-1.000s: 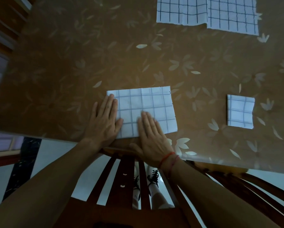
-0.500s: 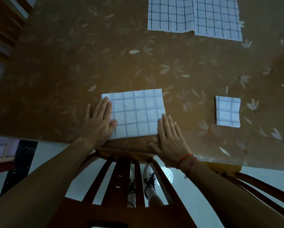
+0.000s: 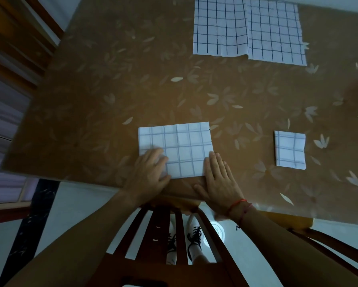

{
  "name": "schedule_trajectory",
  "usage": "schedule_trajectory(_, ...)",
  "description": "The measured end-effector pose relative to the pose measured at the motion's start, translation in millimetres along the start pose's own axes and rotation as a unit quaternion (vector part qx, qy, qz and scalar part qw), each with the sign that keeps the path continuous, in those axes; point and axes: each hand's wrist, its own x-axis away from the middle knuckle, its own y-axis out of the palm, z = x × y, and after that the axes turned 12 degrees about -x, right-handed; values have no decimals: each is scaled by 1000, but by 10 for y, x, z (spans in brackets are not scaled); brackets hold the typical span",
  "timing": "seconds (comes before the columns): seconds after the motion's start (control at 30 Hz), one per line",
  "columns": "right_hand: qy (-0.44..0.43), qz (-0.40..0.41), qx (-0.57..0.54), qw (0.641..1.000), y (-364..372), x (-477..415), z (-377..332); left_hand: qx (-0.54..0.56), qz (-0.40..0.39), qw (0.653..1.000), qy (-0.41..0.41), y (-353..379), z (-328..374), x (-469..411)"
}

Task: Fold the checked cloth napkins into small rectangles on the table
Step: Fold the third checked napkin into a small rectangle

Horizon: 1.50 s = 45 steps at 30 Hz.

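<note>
A brown tabletop with a pale leaf pattern [image 3: 132,90] fills most of the view, its near edge running just above a dark wooden slatted chair back [image 3: 159,235]. Pale floor and a pair of white shoes with black laces [image 3: 194,239] show between the slats. Dark wooden panelling [image 3: 18,38] stands at the upper left.

At the far edge lie two flat white napkins with dark checks, the left one [image 3: 219,27] touching the right one [image 3: 275,32]. A small folded checked rectangle [image 3: 290,150] sits at the right, well apart from the rest.

The half-folded white checked napkin [image 3: 184,146] lies near the table's front edge. The left hand [image 3: 149,175], slightly blurred, rests with relaxed fingers on its lower left corner. The right hand [image 3: 219,179] lies flat on the table, straight fingers against the napkin's lower right edge, a red string bracelet [image 3: 238,204] on the wrist.
</note>
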Motion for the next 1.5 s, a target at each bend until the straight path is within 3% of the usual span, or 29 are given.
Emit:
schedule_trajectory(0.13,11,-1,-18,1000,-48,-17,-21,72,-7,996,54,83,217,-4)
schedule_trajectory(0.47,8,26,-62,998,-175,-77,-4,-33,9,994,105,311,179,9)
schedule_trajectory(1.0,-23,86,-39,995,-278,-175,34,-5,33,996,85,288,175,8)
schedule_trajectory(1.27,-58,99,-15,993,-326,-224,108,73,31,995,52,189,97,125)
schedule_trajectory(1.4,-95,95,-53,990,-398,-156,58,23,-43,999,2,245,269,131)
schedule_trajectory(1.5,-102,100,-76,987,-434,-58,-4,-35,-46,998,8,295,336,103)
